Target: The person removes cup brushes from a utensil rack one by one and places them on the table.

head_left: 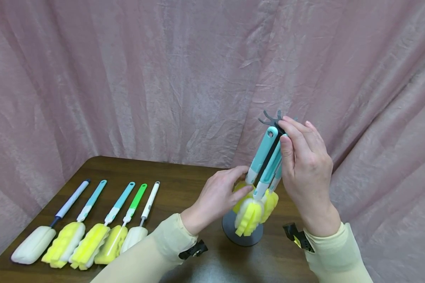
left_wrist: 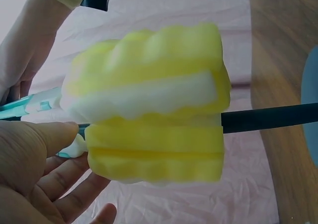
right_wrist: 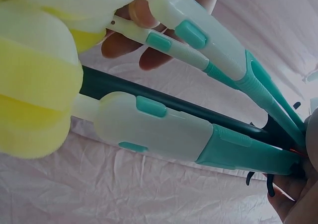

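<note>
Right of centre in the head view, a dark stand (head_left: 268, 159) rises from the bench (head_left: 187, 177) on a round base (head_left: 231, 228), with hooks (head_left: 279, 114) fanning out at its top. Three teal-handled brushes hang down along its pole, yellow-and-white sponge ends lowest: a left brush (head_left: 261, 153), a middle brush (head_left: 268, 174) and a right brush (head_left: 275, 182). The right hand (head_left: 307, 169) is up by the hooks, its thumb and fingers grasping a brush by the handle end; which of the three is partly hidden. The left hand (head_left: 217, 194) reaches in lower down, and in its wrist view a brush's white neck lies between thumb and fingers; whether they pinch it, I cannot tell. At the lower left of the head view, five more brushes lie side by side on the bench, sponges nearest: a blue-handled brush (head_left: 34, 244), two teal ones, a green-handled brush (head_left: 136, 202) and a white-handled brush (head_left: 150, 204). A pink curtain (head_left: 145, 78) fills the background.
</note>
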